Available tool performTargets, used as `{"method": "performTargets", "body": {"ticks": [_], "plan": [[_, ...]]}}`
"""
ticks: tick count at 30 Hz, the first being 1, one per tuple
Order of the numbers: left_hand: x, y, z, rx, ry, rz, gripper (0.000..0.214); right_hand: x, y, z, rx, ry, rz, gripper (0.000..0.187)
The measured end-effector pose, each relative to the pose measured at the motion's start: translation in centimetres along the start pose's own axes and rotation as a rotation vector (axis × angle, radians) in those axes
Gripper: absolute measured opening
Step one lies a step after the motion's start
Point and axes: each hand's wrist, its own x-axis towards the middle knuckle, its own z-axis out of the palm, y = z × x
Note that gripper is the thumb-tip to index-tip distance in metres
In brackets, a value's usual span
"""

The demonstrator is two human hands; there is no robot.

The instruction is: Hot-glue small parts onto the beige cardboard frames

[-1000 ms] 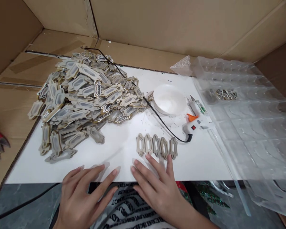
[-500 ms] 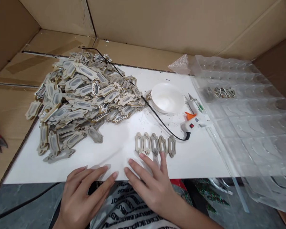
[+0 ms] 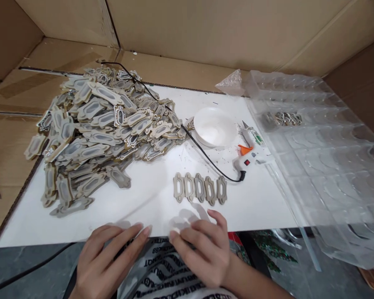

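Observation:
Several small grey-beige frame-shaped plates [image 3: 200, 188] lie side by side in a row on the white board [image 3: 149, 195]. My right hand [image 3: 205, 249] hovers just in front of that row at the board's near edge, fingers apart and slightly curled, holding nothing. To its left, my left hand [image 3: 109, 257] rests over the same edge with its fingers loosely spread, and nothing is in it. A large heap of similar plates [image 3: 99, 137] covers the left side of the board; a few show white scrollwork on dark faces.
Behind the row stands a white bowl [image 3: 216, 126]. Right of it lies a white glue gun [image 3: 249, 160] with an orange trigger, its black cord [image 3: 202, 151] crossing the board. A clear compartment tray [image 3: 324, 153] fills the right side. Cardboard walls [image 3: 230, 37] enclose the back.
My right hand has drawn back from the row toward the board's near edge, its fingers curling more. My left hand has barely moved. The view has shifted slightly.

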Motion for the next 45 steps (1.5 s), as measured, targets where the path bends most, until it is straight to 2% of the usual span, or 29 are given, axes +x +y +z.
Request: {"method": "performTargets", "body": {"ticks": [2,5,10,16,25,31,37,39,43,45], "plan": [[-0.3,0.0,-0.1,-0.013,-0.031,-0.011,0.039,0.8,0.8,-0.8,-0.021,0.026,0.083,0.012],[-0.8,0.4,-0.2,-0.055,-0.060,-0.052,0.050,2.0,2.5,-1.5,-0.079,-0.016,0.139,0.013],[-1.0,1.0,-0.6,-0.104,-0.044,-0.096,0.050,2.9,4.6,-1.2,-0.146,-0.066,0.099,0.012],[-0.8,0.2,-1.3,-0.173,-0.118,-0.111,0.050,3.4,4.8,-0.6,-0.206,-0.090,0.078,0.013],[-1.4,-1.0,-1.6,-0.074,-0.113,0.012,0.041,3.2,5.1,-0.6,-0.276,-0.161,0.056,0.014],[1.0,0.3,-1.0,-0.096,-0.086,-0.024,0.035,3.2,5.7,-0.6,-0.247,-0.246,0.056,0.015],[4.0,1.9,0.7,-0.108,0.028,0.020,0.026,3.3,5.5,-1.1,-0.239,-0.240,0.056,0.011],[4.8,2.1,1.0,-0.110,0.017,0.060,0.024,3.5,4.8,-2.0,-0.152,-0.235,0.069,0.011],[5.8,2.3,1.1,-0.126,-0.024,0.160,0.025,3.4,3.6,-3.6,0.165,-0.327,0.054,0.014],[6.0,2.4,1.2,-0.153,-0.029,0.194,0.025,3.1,3.4,-3.8,0.219,-0.298,0.007,0.016]]}}
